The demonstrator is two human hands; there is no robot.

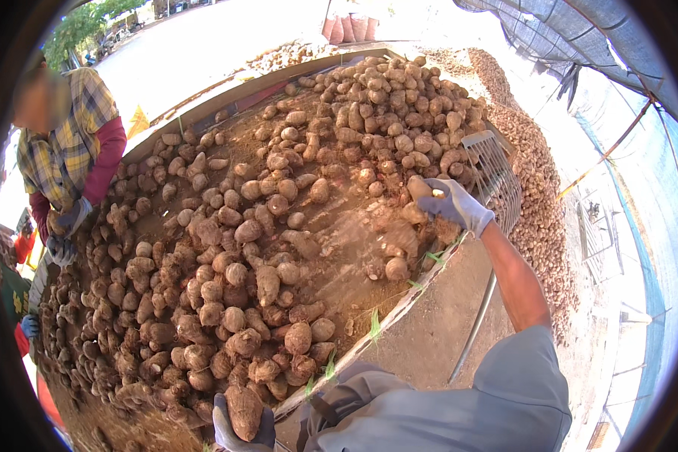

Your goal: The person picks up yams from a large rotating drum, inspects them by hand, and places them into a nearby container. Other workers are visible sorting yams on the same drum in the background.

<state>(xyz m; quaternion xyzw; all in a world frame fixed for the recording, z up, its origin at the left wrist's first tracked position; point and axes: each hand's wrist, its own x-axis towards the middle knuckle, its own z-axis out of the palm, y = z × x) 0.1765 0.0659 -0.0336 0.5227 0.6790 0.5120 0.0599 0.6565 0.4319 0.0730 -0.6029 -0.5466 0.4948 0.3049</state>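
Note:
My left hand (221, 426), in a grey glove, grips a large brown taro corm (244, 411) at the near edge of the sorting table (347, 333). Reaching out to the far right, my right hand (455, 204) wears a similar glove, through which a pale fingertip shows. Its fingers close around another taro corm (419, 187), just above the corms by the table's right edge. A few corms (396, 269) lie below that hand. Heaped brown taro corms (237, 274) spread across the left of the table, and a taller pile (395, 101) rises at the far end.
A metal-tined fork (494, 169) leans against the table's right side, its handle (474, 327) slanting to the floor. Beyond it lies a long heap of small corms (534, 214). A co-worker (68, 147) handles a corm at the left edge, beside another person (14, 282). Sacks (350, 28) stand far back.

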